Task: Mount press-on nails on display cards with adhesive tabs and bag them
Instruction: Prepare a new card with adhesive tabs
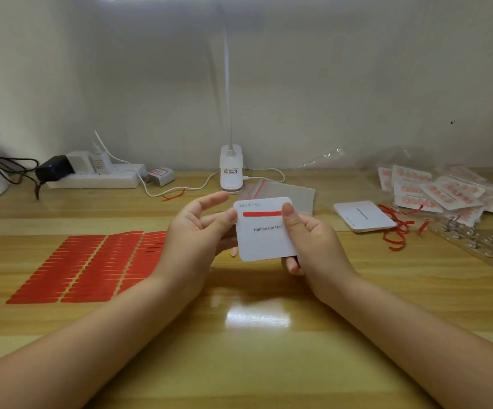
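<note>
A white display card [264,237] printed "Handmade Nail" is held above the wooden table [257,335], with a red adhesive strip [261,214] stuck across its upper part. My right hand [307,240] grips the card's right edge, thumb on the strip's right end and fingers behind. My left hand [198,228] pinches the card's left edge with the thumb near the strip's left end. A sheet of red adhesive tabs [91,267] lies flat on the left. A stack of blank white cards [363,216] sits to the right.
Finished bagged nail cards [443,190] are piled at the back right, with peeled red backing strips [399,228] and a tray of nails [487,246] near them. An empty clear bag [286,193], a clip lamp base [231,169] and a power strip [97,175] stand behind.
</note>
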